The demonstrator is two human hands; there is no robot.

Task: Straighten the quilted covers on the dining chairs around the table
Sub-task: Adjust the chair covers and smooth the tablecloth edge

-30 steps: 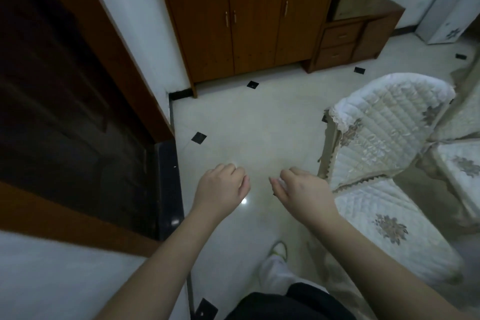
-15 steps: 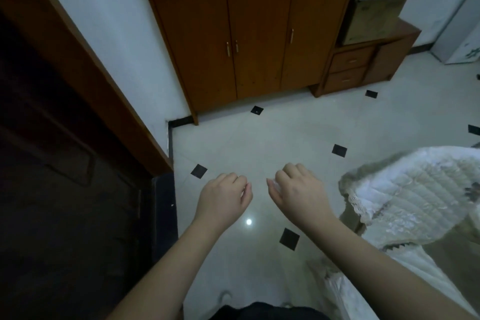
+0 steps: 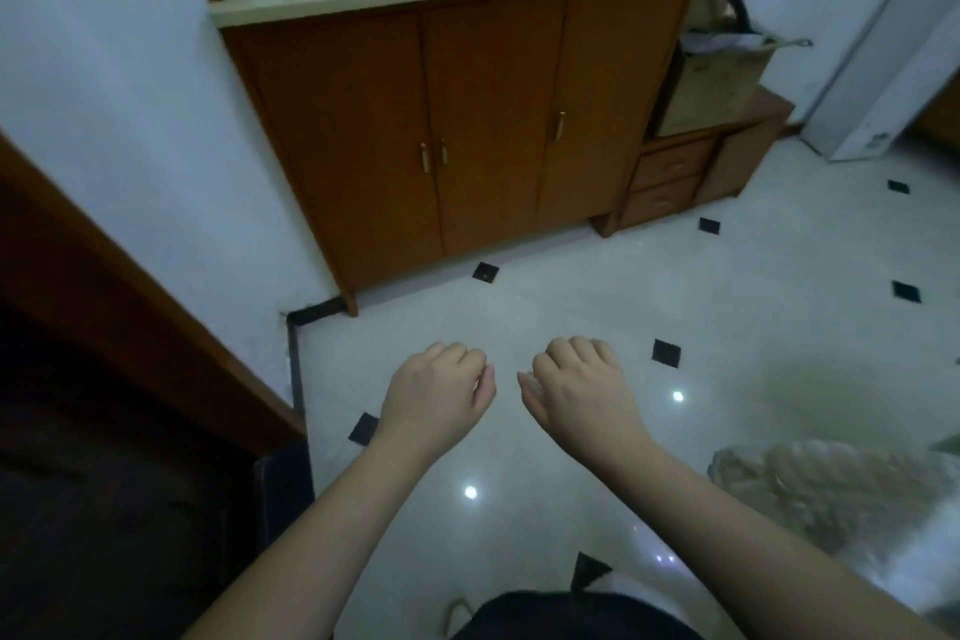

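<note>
While both arms were held out over the tiled floor (image 3: 597, 307), the left hand (image 3: 434, 392) and right hand (image 3: 582, 392) hung w/ fingers loosely curled, holding nothing. The only quilted cover (image 3: 831, 489) in view sat low at the right edge, beside the right forearm, apart from both hands. Best approach, imo: turn toward that chair, take the cover by its top corners w/ both hands, pull evenly so it sits square. The cover was badly blurred & cut off by the frame; chair, table & other covers weren't visible. The wooden cabinet (image 3: 467, 130) stood ahead.
</note>
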